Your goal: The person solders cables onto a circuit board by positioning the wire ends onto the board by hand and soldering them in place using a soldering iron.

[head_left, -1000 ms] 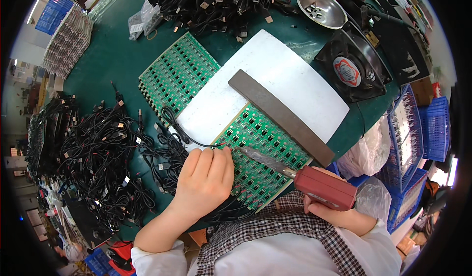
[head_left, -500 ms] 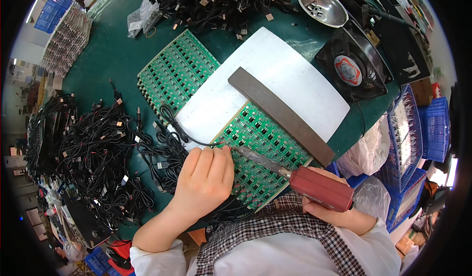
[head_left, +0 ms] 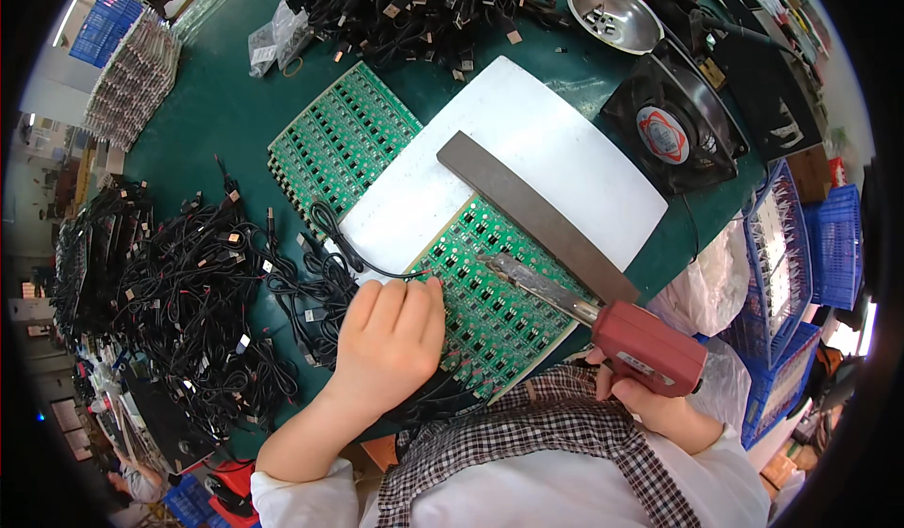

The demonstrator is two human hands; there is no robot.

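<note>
Head view looks down on a green work mat (head_left: 217, 123) where a person solders. Their left hand (head_left: 391, 340) lies palm down on the near green circuit board panel (head_left: 490, 312), fingers pressed together side by side, the fingertips (head_left: 428, 288) holding the end of a thin black cable (head_left: 353, 250) against the panel's upper edge. That cable loops back to the left into a heap of black cables (head_left: 188, 293) lying on the mat. The right hand (head_left: 650, 401) is wrapped around the red handle of a soldering iron (head_left: 603, 316); its fingers sit mostly under the handle, so their exact grip cannot be told. The iron's metal shaft runs up and left across the panel, its tip near the left fingertips. A white sheet (head_left: 527, 161) covers the panel's far part, with a grey flat bar (head_left: 532, 213) lying diagonally across both. A second green panel (head_left: 339, 142) lies just left of the sheet. A black fan (head_left: 673, 137) stands to the right, a metal bowl (head_left: 617, 15) behind it.
</note>
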